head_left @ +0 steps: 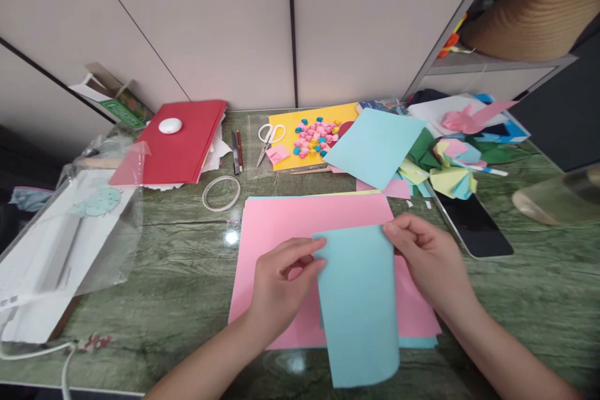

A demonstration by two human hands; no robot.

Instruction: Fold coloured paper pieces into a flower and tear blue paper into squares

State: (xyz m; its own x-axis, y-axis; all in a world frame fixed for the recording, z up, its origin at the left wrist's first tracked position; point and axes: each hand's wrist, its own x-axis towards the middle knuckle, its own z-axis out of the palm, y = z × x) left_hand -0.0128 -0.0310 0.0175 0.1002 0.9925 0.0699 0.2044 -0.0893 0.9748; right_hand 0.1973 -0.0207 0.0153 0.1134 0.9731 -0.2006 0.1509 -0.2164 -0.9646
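A light blue sheet of paper (359, 306), bent over along its right side, is held between my two hands. My left hand (285, 281) pinches its upper left corner between thumb and fingers. At the upper right corner, my right hand (424, 256) grips the paper the same way. Beneath it lies a stack of pink paper (276, 219), with light blue and yellow edges peeking out. The sheet's lower end hangs over the near edge of the stack.
Behind the stack are scissors (269, 137), a tape roll (221, 194), small folded paper pieces (316, 137) on yellow paper and a light blue square (379, 144). A phone (473, 222) and clear cup (555, 200) stand right. Left are a red folder (182, 144) and plastic bag (112, 244).
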